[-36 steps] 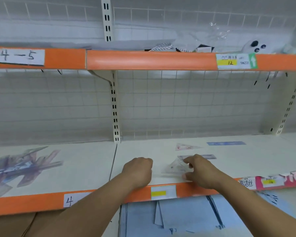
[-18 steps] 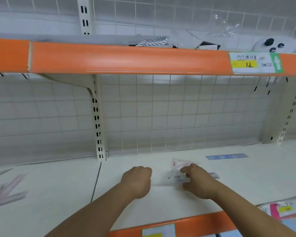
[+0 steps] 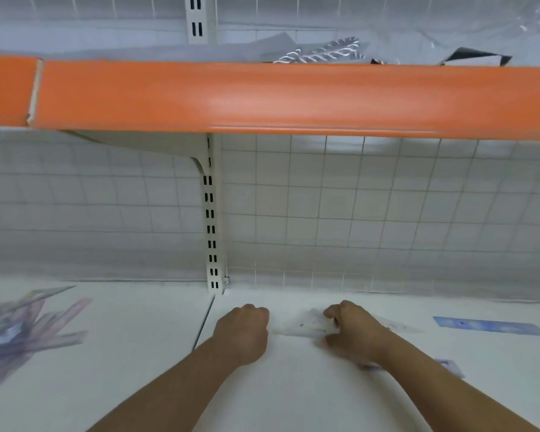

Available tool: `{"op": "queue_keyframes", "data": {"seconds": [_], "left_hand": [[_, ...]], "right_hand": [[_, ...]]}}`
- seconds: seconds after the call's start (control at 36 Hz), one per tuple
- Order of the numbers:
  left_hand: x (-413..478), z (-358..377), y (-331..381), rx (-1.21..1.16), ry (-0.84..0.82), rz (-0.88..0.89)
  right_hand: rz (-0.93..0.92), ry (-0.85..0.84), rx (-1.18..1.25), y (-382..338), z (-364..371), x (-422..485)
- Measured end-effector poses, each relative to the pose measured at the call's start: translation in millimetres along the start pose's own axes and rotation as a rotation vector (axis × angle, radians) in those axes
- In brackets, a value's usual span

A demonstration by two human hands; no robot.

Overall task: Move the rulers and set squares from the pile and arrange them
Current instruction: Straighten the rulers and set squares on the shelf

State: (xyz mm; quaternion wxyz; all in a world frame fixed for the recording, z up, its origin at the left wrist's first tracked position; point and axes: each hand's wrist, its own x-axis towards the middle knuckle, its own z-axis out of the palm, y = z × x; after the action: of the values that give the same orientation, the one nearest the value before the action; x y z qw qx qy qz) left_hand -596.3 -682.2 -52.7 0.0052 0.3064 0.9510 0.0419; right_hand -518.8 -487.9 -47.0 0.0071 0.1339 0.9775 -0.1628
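A clear plastic set square [image 3: 306, 326] lies flat on the white shelf [image 3: 293, 385], and my right hand [image 3: 353, 333] grips its right end with thumb and fingers. My left hand [image 3: 243, 332] rests as a closed fist on the shelf just left of it, holding nothing. The pile of clear and purple-tinted rulers and set squares [image 3: 22, 332] sits blurred at the far left of the shelf. A blue ruler [image 3: 488, 325] lies flat at the right. Another clear piece [image 3: 449, 366] peeks out beside my right forearm.
The orange front of the upper shelf [image 3: 278, 98] hangs overhead, with packaged goods [image 3: 321, 53] on top. A wire grid back panel [image 3: 371, 219] and a slotted upright post [image 3: 212, 219] close off the rear. A seam [image 3: 205, 322] splits the shelf boards.
My right hand has slid the set square farther back on the shelf, toward the grid. The view has shifted, bringing the pile back in at the left. My left fist has kept its place.
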Motion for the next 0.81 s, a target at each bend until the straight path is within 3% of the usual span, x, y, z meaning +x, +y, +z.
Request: {"op": "queue_keyframes", "data": {"seconds": [0.81], "left_hand": [[10, -4, -4, 0.018, -0.038, -0.111]], "right_hand": [[-0.054, -0.039, -0.003, -2, 14, 55]]}}
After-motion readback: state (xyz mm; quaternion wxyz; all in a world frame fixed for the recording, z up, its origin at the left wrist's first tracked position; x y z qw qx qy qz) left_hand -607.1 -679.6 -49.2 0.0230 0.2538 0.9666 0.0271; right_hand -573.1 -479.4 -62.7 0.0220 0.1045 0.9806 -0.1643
